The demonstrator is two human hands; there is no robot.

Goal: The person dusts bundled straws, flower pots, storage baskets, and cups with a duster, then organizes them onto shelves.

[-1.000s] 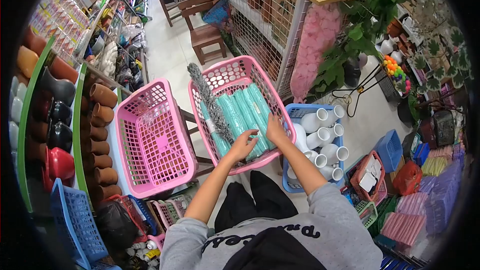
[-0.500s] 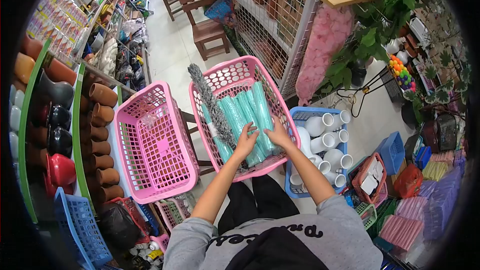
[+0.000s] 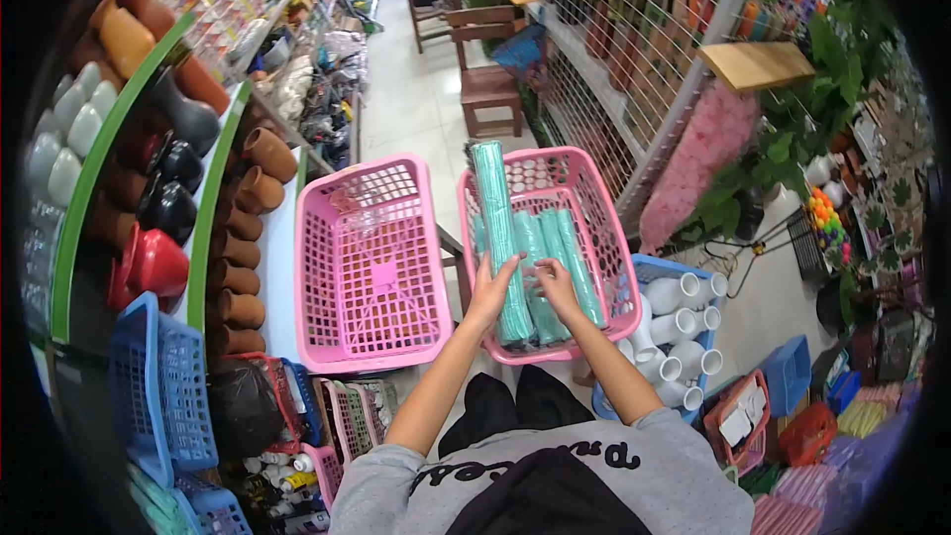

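My left hand [image 3: 489, 289] is closed round the lower part of a long teal bundle [image 3: 502, 238] in clear wrapping, which rises above the other bundles. Beside it, my right hand [image 3: 555, 287] has its fingers apart, over more teal bundles [image 3: 570, 248] lying in the right pink basket [image 3: 620, 238]. A dark tip shows behind the top of the held bundle; the rest of it is hidden. To the left stands another pink basket [image 3: 384, 277], with a little clear plastic at its upper left.
White vases [image 3: 674, 325] fill a blue basket at the right. Shelves at the left hold clay pots [image 3: 238, 309] and a red pot [image 3: 158, 266]. Ahead are a wooden chair [image 3: 490, 84] and a wire mesh rack [image 3: 634, 69].
A teal bundle is now raised in my left hand, in front of where the grey fuzzy bundle showed. The view has turned, so the baskets appear further right and lower.
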